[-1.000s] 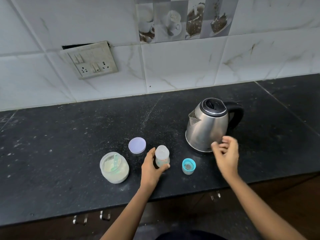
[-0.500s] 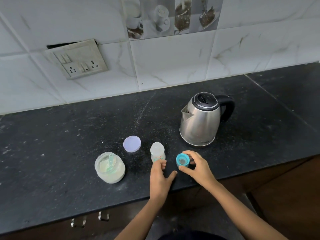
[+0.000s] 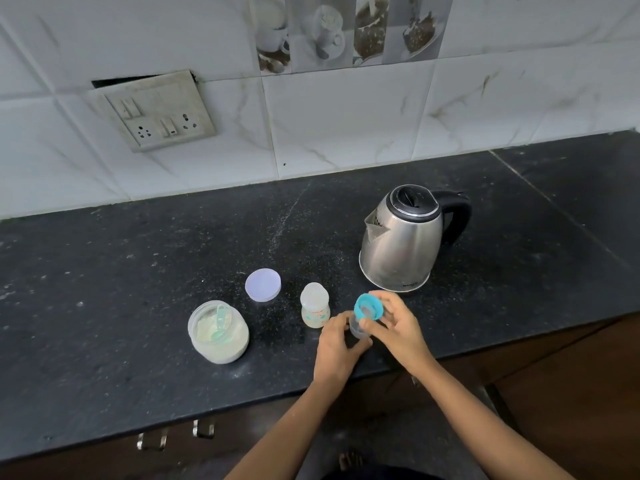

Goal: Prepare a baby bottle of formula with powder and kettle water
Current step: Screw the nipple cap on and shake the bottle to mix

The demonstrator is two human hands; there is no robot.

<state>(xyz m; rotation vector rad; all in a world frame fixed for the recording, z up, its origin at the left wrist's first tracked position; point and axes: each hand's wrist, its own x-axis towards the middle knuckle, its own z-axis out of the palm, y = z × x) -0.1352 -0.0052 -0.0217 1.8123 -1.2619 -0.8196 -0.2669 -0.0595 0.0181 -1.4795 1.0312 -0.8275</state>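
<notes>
Layout, clock bearings taken from the baby bottle (image 3: pixel 314 310). It stands upright and uncapped on the black counter (image 3: pixel 121 271), near the front edge.
- Kettle (image 3: pixel 401 240) at 2 o'clock, well apart, lid down, spout toward 9.
- Powder jar (image 3: pixel 218 332) at 9 o'clock, open, green scoop (image 3: pixel 220 318) lying in the powder.
- Jar lid (image 3: pixel 263 285) at 10 o'clock, flat on the counter.
- Teal collar (image 3: pixel 369 306) at 3 o'clock, lifted off the counter between both hands.

Hands: the right hand (image 3: pixel 398 329) pinches the collar's rim with curled thumb and fingers. The left hand (image 3: pixel 341 344) curls round the clear cap (image 3: pixel 358 330) that hangs under the collar. Judgement: the cap is being pulled or twisted off the collar.

Risks:
1. The cap frees suddenly, a hand jerks toward 9 o'clock, and the bottle just beside the left knuckles tips. It looks light and narrow-based.
2. The collar or cap slips and drops off the front edge, since the work is done close to it.
3. The open jar takes in splashes or grit while uncovered.
4. Pouring from a wide kettle spout into a narrow neck is likely to run over, with a scald risk if the water is hot.

Not resolved:
- Whether a teat sits in the collar, whose centre shows only a grey blur.
- The bottle's contents. The lower part looks pale, but powder or water cannot be told.
- The kettle's fill level.
- The left fingertips, which are behind the cap.
- The print on the bottle, which is unreadable.
</notes>
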